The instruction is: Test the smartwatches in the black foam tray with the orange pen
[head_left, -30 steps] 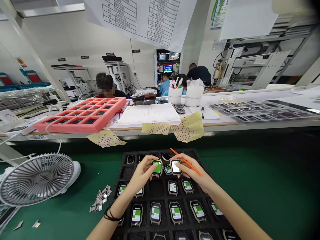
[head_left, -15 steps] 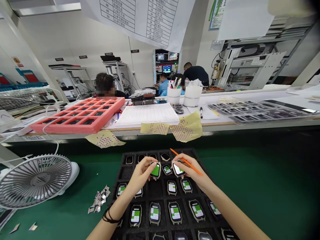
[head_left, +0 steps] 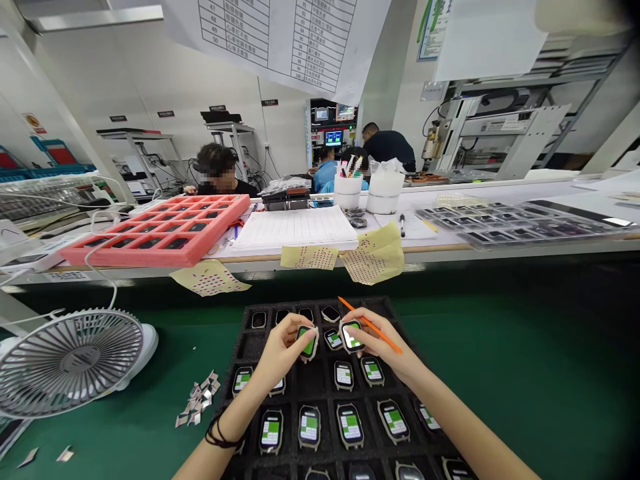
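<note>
Over the tray (head_left: pixel 311 379), 2 hands (head_left: pixel 286 341) (head_left: pixel 379 345) curl.

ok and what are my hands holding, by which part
Your left hand holds a watch by its edge, thumb across its front; your right hand holds another watch by its edge. An orange stick crosses the right hand, its hold unclear.

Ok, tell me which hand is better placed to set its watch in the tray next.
Likely the left hand: it holds just a watch, near a compartment showing no watch, while the right hand also carries an orange stick.
</note>
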`<state>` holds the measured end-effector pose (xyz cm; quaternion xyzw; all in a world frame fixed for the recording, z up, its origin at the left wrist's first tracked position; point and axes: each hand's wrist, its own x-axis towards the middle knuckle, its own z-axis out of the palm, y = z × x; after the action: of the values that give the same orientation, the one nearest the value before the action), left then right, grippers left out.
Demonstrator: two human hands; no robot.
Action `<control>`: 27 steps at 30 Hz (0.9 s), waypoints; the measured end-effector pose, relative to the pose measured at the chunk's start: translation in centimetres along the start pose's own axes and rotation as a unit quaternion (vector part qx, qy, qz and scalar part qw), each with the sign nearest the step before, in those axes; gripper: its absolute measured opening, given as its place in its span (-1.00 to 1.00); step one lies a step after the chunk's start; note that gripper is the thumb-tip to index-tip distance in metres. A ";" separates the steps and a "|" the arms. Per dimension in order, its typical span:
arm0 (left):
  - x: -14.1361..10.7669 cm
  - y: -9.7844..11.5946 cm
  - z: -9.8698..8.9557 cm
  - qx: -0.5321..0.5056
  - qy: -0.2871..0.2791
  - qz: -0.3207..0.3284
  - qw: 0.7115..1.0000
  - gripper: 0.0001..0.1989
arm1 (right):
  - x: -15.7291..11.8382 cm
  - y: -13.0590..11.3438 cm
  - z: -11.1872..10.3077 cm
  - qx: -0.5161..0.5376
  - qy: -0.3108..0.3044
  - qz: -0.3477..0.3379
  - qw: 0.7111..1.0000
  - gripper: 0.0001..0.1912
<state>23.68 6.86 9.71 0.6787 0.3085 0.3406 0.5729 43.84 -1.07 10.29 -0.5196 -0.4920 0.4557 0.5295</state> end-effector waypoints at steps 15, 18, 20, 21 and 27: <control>0.2 -0.1 0.0 0.008 0.010 0.005 1.000 -0.59 | 0.0 -0.3 -0.4 -0.001 -0.073 -0.028 0.997 -0.60; 0.2 -0.2 -0.1 0.007 0.007 0.007 1.000 -0.60 | -0.2 -0.3 -0.5 0.008 -0.103 -0.026 0.994 -0.61; 0.2 -0.2 -0.1 0.007 0.006 0.008 1.000 -0.60 | -0.3 -0.4 -0.5 0.006 -0.111 -0.020 0.994 -0.62; 0.1 -0.2 -0.1 0.008 0.006 0.007 1.000 -0.60 | -0.3 -0.5 -0.5 0.003 -0.112 -0.019 0.994 -0.62; 0.1 -0.2 -0.1 0.006 0.008 0.002 1.000 -0.60 | -0.2 -0.4 -0.4 0.011 -0.072 -0.007 0.997 -0.66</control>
<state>23.68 7.00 9.57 0.6800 0.3141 0.3451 0.5655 44.18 -1.30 10.72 -0.4760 -0.5280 0.4933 0.5013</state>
